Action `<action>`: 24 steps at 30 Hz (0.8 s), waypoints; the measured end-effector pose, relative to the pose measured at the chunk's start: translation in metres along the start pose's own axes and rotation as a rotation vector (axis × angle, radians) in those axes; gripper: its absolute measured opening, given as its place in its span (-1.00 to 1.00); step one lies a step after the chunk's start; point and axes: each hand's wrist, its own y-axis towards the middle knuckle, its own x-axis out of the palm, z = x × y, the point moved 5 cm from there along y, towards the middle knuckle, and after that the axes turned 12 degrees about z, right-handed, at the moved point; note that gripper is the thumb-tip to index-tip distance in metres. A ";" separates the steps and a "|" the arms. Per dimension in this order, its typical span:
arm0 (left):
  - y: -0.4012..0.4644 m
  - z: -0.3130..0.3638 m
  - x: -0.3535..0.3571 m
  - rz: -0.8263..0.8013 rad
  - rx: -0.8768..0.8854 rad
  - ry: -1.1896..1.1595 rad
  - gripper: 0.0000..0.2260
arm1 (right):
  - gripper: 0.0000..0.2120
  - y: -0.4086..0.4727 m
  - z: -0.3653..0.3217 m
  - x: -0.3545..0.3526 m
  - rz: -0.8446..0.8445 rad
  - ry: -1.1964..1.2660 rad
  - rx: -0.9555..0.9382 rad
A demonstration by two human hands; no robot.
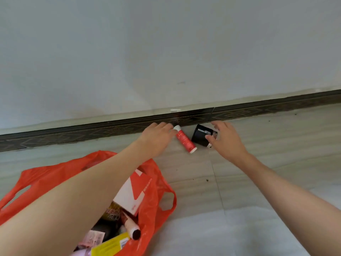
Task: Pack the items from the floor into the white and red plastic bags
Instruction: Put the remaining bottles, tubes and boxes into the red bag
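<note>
Nearest, a crinkled red plastic bag (147, 209) lies open on the pale tiled floor (193, 182), holding a red-and-white box (132, 193) and other packets. Far beyond it, by the dark skirting, the left hand (156, 137) reaches with relaxed fingers just left of a small red tube (184, 140). The right hand (227, 139), fingers spread, touches a black cylindrical container (201, 135).

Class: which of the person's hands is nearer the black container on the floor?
Right. The right hand touches the black container; the left hand lies beyond the red tube.
</note>
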 end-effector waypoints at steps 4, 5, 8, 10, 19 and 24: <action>0.021 0.019 0.037 0.007 0.100 -0.015 -0.58 | -0.36 0.007 0.019 0.028 -0.156 -0.034 -0.096; 0.025 0.021 0.042 0.001 0.122 -0.022 -0.57 | -0.33 0.009 0.022 0.032 -0.183 -0.053 -0.110; 0.033 0.022 0.044 0.011 0.139 -0.035 -0.60 | -0.31 0.014 0.030 0.036 -0.208 -0.065 -0.074; 0.037 0.023 0.041 0.044 0.130 -0.036 -0.63 | -0.33 0.011 0.030 0.037 -0.199 -0.041 -0.045; 0.027 0.019 0.043 -0.014 0.142 0.012 -0.71 | -0.38 -0.017 0.034 0.031 -0.033 0.205 0.147; 0.009 0.003 0.028 -0.178 0.024 -0.061 -0.69 | -0.44 -0.036 0.019 0.000 0.098 0.314 0.145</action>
